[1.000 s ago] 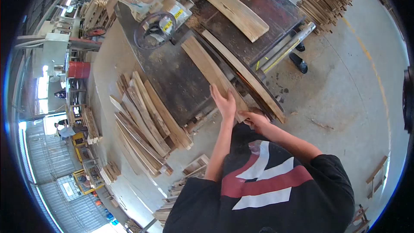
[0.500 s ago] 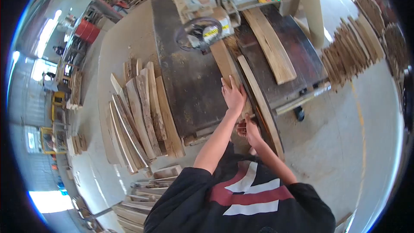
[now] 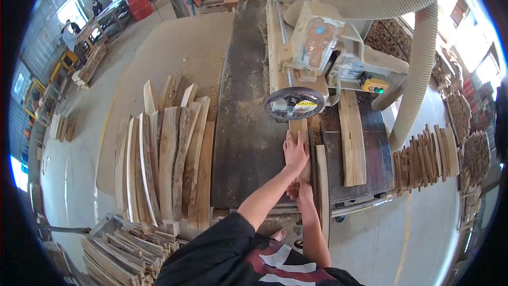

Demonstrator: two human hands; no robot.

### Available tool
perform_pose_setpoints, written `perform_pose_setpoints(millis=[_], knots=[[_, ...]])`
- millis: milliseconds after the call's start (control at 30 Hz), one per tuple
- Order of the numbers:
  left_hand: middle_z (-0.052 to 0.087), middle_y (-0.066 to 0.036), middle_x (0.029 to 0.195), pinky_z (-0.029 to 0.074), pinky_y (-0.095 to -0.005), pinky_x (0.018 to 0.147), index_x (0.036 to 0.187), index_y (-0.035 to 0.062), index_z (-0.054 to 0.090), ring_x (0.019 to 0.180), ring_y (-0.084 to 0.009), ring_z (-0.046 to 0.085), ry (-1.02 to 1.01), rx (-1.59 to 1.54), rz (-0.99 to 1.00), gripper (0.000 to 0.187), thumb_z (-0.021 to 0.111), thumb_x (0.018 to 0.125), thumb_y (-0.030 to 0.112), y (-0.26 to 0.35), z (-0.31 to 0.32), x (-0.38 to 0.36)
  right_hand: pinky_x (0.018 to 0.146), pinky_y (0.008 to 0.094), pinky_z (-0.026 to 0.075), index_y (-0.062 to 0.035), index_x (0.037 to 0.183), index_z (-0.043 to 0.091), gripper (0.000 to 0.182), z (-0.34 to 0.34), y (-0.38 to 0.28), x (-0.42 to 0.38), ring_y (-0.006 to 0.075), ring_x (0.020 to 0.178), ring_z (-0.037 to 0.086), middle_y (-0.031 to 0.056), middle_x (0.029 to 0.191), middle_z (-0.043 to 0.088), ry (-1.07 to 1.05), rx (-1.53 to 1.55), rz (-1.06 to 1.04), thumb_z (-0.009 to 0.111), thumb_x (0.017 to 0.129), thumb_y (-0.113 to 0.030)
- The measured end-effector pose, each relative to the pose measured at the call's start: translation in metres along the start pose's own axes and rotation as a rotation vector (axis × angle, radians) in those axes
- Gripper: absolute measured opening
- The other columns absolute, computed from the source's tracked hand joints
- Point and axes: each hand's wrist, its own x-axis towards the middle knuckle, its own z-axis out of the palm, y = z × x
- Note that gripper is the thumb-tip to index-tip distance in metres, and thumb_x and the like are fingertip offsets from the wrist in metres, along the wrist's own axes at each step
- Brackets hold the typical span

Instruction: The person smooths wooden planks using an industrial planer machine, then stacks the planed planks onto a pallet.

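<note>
A wooden board [image 3: 299,126] lies on the dark machine table [image 3: 246,148], its far end hidden under the saw machine [image 3: 317,37]. My left hand [image 3: 296,152] rests flat on the board's top, fingers spread, just in front of the machine's handwheel [image 3: 293,103]. Behind it, my right hand [image 3: 300,191] has its fingers curled at the board's near end; they are partly hidden. Right of the board runs a dark guide rail [image 3: 313,153]. A narrow wood strip [image 3: 323,196] lies alongside that rail, jutting past the table's near edge.
A wider board [image 3: 353,143] lies on the table's right part. Several rough planks [image 3: 169,164] lean at the left, with more stacked lumber [image 3: 121,254] below. Upright slats [image 3: 426,159] stand at the right. A thick hose [image 3: 391,0] hangs over the machine. People are in the background.
My view has tilted up and turned, showing more of the machine. Both hands have moved forward with the board, and less of it shows between my left hand and the machine.
</note>
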Motion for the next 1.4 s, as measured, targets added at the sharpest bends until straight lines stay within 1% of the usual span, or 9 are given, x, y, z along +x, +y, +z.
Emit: perform_pose_setpoints(millis=[300,467,633,767,833,1000,1200,1300,1400], knots=[[0.064,-0.020,0.118,0.052,-0.0444,0.091,0.114,-0.0015,0.065,0.110,-0.0364,0.063,0.213,-0.783,-0.087,0.027,0.066,0.092,0.014,-0.087,-0.033,0.022,0.047,0.0281,0.044,-0.0041,0.095,0.063,0.054,0.036,-0.054,0.058,0.0190,0.058,0.061,0.0094,0.071,0.066,-0.085,0.021,-0.266,0.039,0.106,-0.051],[0.069,-0.014,0.104,0.054,-0.0325,0.080,0.113,0.0013,0.068,0.091,-0.0211,0.067,-0.192,-1.158,-0.369,0.020,0.064,0.098,0.014,-0.141,-0.123,-0.072,0.049,0.0293,0.044,-0.0071,0.085,0.066,0.058,0.057,-0.077,0.123,0.0183,0.059,0.061,0.0117,0.069,0.068,0.080,-0.025,-0.336,0.036,0.106,-0.052],[0.068,-0.019,0.107,0.051,-0.0452,0.090,0.108,0.0001,0.068,0.103,-0.0374,0.064,0.244,-0.361,0.037,0.024,0.071,0.086,0.009,-0.185,-0.306,-0.099,0.053,0.0263,0.048,-0.0110,0.090,0.065,0.055,0.059,-0.124,0.147,0.0175,0.070,0.067,0.0023,0.076,0.070,0.008,0.037,-0.095,0.041,0.103,-0.058],[0.060,-0.022,0.117,0.045,-0.0507,0.092,0.123,0.0061,0.063,0.110,-0.0411,0.057,0.594,0.324,-0.284,0.044,0.073,0.081,0.014,-0.246,-0.407,-0.115,0.057,0.0272,0.050,-0.0126,0.095,0.065,0.045,0.053,-0.108,0.143,0.0173,0.075,0.068,0.0021,0.085,0.071,-0.063,0.036,-0.202,0.048,0.103,-0.054],[0.055,-0.027,0.128,0.043,-0.0536,0.098,0.136,0.0079,0.056,0.117,-0.0443,0.053,0.504,0.486,-0.625,0.059,0.074,0.083,0.025,-0.287,-0.421,-0.134,0.063,0.0255,0.052,-0.0104,0.097,0.066,0.038,0.058,-0.082,0.121,0.0147,0.077,0.068,0.0050,0.088,0.071,-0.084,0.024,-0.353,0.051,0.104,-0.045],[0.064,-0.023,0.110,0.053,-0.0443,0.083,0.132,0.0033,0.059,0.098,-0.0394,0.065,0.281,0.217,-0.587,0.064,0.085,0.077,0.024,-0.343,-0.439,-0.154,0.058,0.0258,0.053,-0.0084,0.100,0.063,0.020,0.070,-0.032,0.052,0.0166,0.073,0.069,0.0069,0.087,0.070,0.089,-0.028,-0.463,0.055,0.103,-0.026],[0.070,-0.012,0.112,0.053,-0.0352,0.079,0.146,0.0058,0.051,0.094,-0.0173,0.067,0.247,-0.621,-0.732,0.053,0.064,0.099,0.026,-0.281,-0.441,-0.144,0.066,0.0287,0.054,-0.0074,0.107,0.064,0.026,0.070,0.009,-0.019,0.0152,0.081,0.070,0.0049,0.096,0.071,-0.056,-0.017,-0.252,0.059,0.102,-0.033],[0.069,-0.012,0.112,0.056,-0.0367,0.078,0.143,0.0071,0.052,0.081,-0.0217,0.068,0.249,-0.930,-0.965,0.056,0.054,0.100,0.044,-0.233,-0.398,-0.132,0.070,0.0281,0.054,-0.0080,0.112,0.064,0.030,0.071,0.035,-0.053,0.0146,0.087,0.069,0.0036,0.100,0.071,-0.135,-0.016,-0.179,0.060,0.101,-0.036],[0.061,-0.007,0.089,0.054,-0.0357,0.062,0.153,0.0066,0.035,0.066,-0.0222,0.064,-0.352,-2.360,-0.457,0.053,0.047,0.104,0.021,-0.217,-0.326,-0.134,0.075,0.0305,0.055,-0.0052,0.119,0.062,0.031,0.067,0.052,-0.084,0.0184,0.093,0.070,0.0075,0.106,0.069,-0.292,-0.019,-0.209,0.058,0.103,-0.032]])
